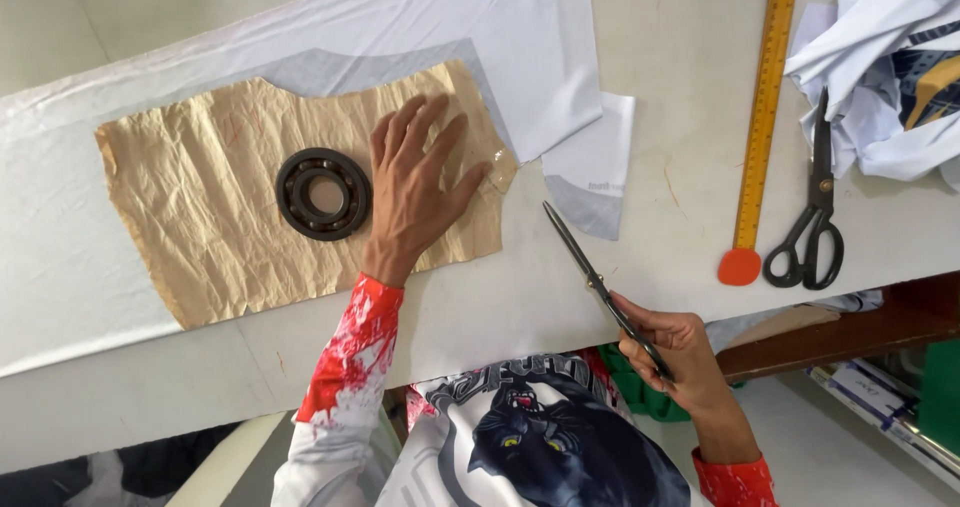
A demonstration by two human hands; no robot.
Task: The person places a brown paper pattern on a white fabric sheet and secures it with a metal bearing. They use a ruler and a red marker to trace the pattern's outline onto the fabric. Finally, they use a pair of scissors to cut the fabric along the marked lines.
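Pattern held down, cutting not yet begun. My left hand [415,182], fingers spread flat, presses the crinkled brown paper pattern [230,217] at centre left of the frame onto smooth white fabric [480,27]; a dark steel ball bearing [323,194] weights it just beside my palm. My right hand [665,352], lower right, is closed round the handles of slim black shears [590,272], blades nearly together and clear of the cloth. Judged next: bring the blades to the pattern's edge

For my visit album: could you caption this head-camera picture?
Left hand pressing a crumpled brown paper pattern beside a bearing ring; right hand holding black scissors.
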